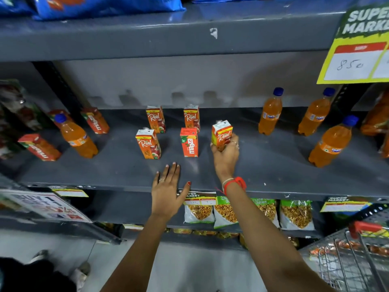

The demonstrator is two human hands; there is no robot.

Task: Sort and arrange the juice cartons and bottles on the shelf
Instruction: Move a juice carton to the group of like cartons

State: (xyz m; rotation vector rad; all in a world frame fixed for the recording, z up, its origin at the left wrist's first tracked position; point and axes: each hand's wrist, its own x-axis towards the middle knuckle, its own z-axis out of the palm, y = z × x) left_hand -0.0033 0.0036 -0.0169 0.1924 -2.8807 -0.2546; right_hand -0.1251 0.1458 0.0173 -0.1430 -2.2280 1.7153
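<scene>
Four Real cartons [148, 143], four Maaza cartons [189, 142], four Fanta bottles [270, 114].

grey metal shelving [168, 36] | pale grey floor [189, 266] | wire trolley [347, 260] lower right | yellow price sign [357, 49]

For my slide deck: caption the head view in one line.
Right hand grips a Real carton over the grey shelf; left hand rests open at its front edge.

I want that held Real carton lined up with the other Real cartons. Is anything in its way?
Yes. The upright Maaza carton stands between the Real carton held in the right hand and the three Real cartons further left. The shelf right of the hand is bare.
</scene>
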